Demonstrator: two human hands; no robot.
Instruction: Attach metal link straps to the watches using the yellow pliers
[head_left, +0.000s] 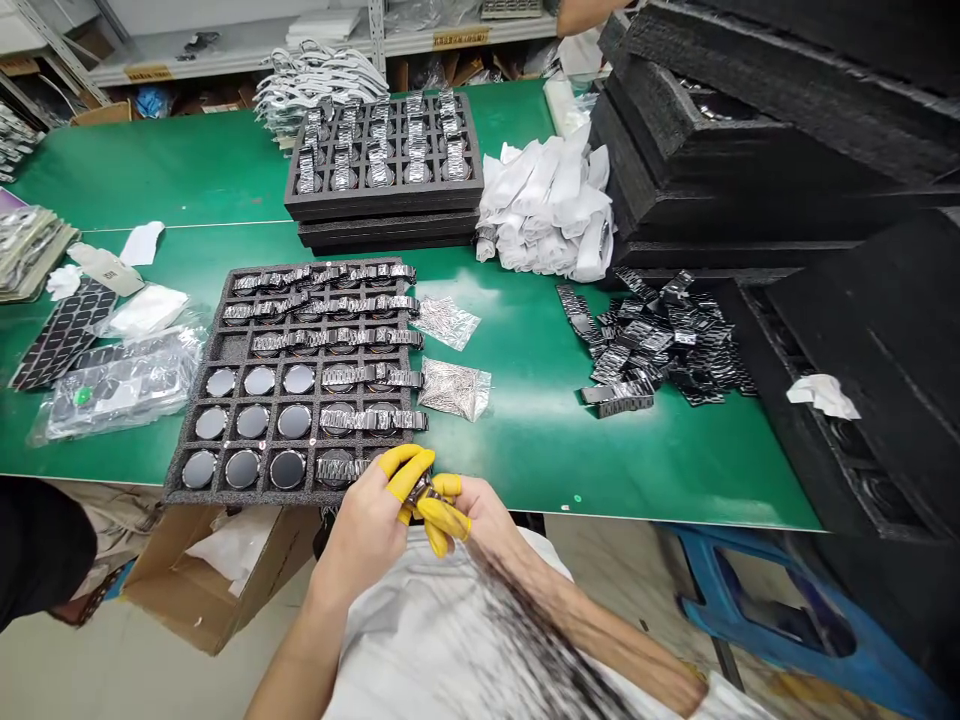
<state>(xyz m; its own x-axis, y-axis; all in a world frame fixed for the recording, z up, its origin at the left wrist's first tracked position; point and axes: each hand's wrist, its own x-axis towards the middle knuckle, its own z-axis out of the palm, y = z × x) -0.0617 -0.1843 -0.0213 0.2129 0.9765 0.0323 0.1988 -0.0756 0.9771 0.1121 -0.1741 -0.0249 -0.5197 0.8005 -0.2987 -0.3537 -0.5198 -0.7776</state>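
My left hand point(375, 520) and my right hand point(472, 515) meet near the table's front edge, yellow finger cots on their fingertips. Both are closed on a small dark watch point(421, 490), mostly hidden between the fingers. Just beyond my left hand lies a grey foam tray point(176, 470) with square pockets. Round watch faces point(253, 421) without bands fill its front left pockets. Watches with black link bands point(337, 340) lie in the back and right pockets. Two clear bags of small metal pins point(454, 388) rest beside the tray.
A heap of black link bands point(667, 340) lies on the green table point(525, 450) at right. Behind are stacked foam trays point(382, 205), white wraps point(547, 210) and black foam blocks point(750, 180). Plastic packaging point(120, 385) sits at left; a cardboard box point(187, 600) stands below.
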